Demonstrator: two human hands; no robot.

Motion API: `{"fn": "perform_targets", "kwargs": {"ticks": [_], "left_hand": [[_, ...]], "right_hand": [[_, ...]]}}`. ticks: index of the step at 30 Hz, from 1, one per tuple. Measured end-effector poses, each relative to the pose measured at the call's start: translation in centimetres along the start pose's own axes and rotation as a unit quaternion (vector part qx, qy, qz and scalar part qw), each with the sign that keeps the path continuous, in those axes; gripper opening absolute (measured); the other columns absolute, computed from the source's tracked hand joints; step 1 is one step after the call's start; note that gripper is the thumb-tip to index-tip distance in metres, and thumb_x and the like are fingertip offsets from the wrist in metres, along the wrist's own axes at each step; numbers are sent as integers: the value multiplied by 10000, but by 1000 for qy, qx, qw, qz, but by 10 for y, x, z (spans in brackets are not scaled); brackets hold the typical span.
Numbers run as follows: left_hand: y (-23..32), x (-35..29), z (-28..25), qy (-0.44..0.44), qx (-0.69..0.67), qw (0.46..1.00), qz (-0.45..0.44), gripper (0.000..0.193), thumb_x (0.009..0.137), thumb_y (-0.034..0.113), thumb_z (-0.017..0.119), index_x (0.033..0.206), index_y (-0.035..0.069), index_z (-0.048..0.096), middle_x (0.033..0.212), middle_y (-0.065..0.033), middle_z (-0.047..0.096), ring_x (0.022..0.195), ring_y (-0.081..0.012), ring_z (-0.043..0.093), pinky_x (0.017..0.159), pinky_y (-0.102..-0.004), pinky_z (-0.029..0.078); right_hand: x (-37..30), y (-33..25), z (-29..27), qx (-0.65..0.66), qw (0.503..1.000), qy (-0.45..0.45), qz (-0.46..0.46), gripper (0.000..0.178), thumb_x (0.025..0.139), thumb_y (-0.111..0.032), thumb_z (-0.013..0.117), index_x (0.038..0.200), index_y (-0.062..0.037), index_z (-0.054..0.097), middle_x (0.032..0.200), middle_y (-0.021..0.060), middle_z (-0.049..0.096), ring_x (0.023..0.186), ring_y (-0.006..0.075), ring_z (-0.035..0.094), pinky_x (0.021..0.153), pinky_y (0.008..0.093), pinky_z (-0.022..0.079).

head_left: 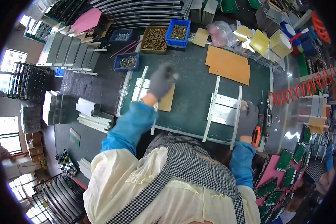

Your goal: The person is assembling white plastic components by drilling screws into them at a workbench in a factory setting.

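My left hand, in a grey glove, is over the left metal frame, blurred by motion, so its grip is unclear. Beneath it lies the left frame's silver plate with a white rail, beside a tan board. At the right end of the bench, my gloved right hand is curled, fingertips together at the upper part of a white rail; whatever they pinch is too small to make out. That rail and another rail flank a silver plate. An orange-and-black power screwdriver stands close to this hand.
Along the far edge are a brown box of brass-coloured screws, a blue bin and a smaller blue bin of hardware. An orange-brown board lies far right. A coiled red hose and green circuit boards occupy the right side.
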State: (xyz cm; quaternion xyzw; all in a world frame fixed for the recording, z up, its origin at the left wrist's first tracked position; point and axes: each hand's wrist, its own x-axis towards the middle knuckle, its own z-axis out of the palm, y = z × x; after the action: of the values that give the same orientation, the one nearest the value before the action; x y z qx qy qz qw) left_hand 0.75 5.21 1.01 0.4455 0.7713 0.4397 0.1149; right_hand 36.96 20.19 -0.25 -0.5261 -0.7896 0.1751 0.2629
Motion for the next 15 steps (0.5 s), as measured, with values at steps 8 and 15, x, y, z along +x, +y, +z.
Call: {"fn": "perform_targets", "kwargs": {"ticks": [8,15], "left_hand": [[-113,178,-32,-110,202,968,-99,782,744,402,800,1377,44,511,1343,-209,588,1267,-347,549,1064,-396,435],[-96,220,15,-132,371,901,-184,694,733,326,806,1318,80,523,1408,-275,460,1211,-432,565,987,-465,506]], "right_hand": [[-54,40,-34,4,991,132,8,212,934,-163,595,1083,-26,657,973,179,626,960,356,615,853,426,482],[-115,47,-85,-92,964,209,136,157,898,-141,622,1006,-47,687,950,166,648,890,343,641,798,417,507]]}}
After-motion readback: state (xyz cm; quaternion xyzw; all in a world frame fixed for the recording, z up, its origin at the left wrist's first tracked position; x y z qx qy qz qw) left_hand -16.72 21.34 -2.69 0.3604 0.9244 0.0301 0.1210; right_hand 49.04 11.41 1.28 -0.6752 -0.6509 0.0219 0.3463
